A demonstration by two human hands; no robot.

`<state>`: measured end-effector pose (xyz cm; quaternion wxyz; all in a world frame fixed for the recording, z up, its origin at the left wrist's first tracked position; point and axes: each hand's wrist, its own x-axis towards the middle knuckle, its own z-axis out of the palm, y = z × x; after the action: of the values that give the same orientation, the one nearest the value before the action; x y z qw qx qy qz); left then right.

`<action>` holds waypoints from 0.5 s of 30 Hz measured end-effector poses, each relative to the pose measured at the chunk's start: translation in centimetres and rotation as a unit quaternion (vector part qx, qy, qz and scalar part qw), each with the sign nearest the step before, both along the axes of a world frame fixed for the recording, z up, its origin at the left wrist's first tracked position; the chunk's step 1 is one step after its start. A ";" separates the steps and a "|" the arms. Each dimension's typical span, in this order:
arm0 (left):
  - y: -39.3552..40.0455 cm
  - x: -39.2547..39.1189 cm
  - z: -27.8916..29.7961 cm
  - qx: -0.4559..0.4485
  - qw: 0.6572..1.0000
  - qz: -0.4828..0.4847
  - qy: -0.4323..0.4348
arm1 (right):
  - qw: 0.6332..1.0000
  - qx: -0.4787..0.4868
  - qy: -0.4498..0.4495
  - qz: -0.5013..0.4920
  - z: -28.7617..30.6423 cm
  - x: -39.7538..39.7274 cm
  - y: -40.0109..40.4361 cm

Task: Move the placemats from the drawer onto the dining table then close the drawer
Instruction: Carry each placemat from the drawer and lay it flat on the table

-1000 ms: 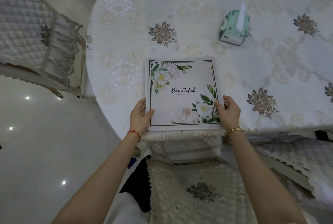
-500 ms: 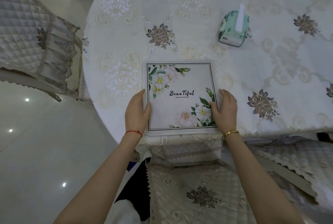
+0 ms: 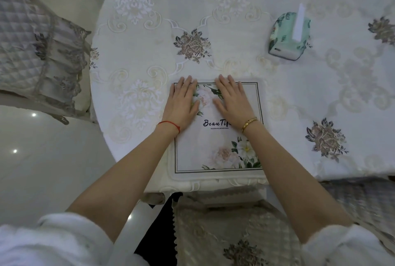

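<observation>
Pressing placemat (image 3: 215, 150), both grips (image 3: 183, 103) flat

Both forearms extend forward, bare from the pushed-up white sleeves to the wrists, converging slightly toward the hands. Left hand (image 3: 183, 100): palm down, fingers straight and held together, pointing away from the body, thumb angled inward. A red cord circles the left wrist. Right hand (image 3: 233, 99): palm down, fingers straight and slightly spread, thumb angled toward the left hand. A gold bangle circles the right wrist. The hands lie side by side, apart.
</observation>
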<state>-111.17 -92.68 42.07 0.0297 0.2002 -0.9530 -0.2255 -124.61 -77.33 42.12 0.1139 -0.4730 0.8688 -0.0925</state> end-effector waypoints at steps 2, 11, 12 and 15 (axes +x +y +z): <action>-0.4 0.0 -0.7 -0.021 1.000 -0.007 -0.006 | 1.000 0.010 0.009 0.007 -0.6 -0.2 0.0; -1.8 1.8 -0.9 0.011 0.999 0.026 0.023 | 0.999 -0.002 -0.004 -0.049 -0.5 -2.9 5.4; -1.8 2.0 -0.9 0.010 0.999 0.029 0.024 | 0.998 -0.002 -0.005 -0.056 -0.5 -3.2 5.8; -1.8 2.7 -0.4 0.017 0.998 0.043 0.033 | 0.993 -0.021 -0.019 -0.118 -0.4 -3.5 6.3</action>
<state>-108.47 -94.53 41.62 0.0671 0.2342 -0.9380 -0.2468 -128.07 -71.05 41.73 0.1083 -0.3675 0.9141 -0.1329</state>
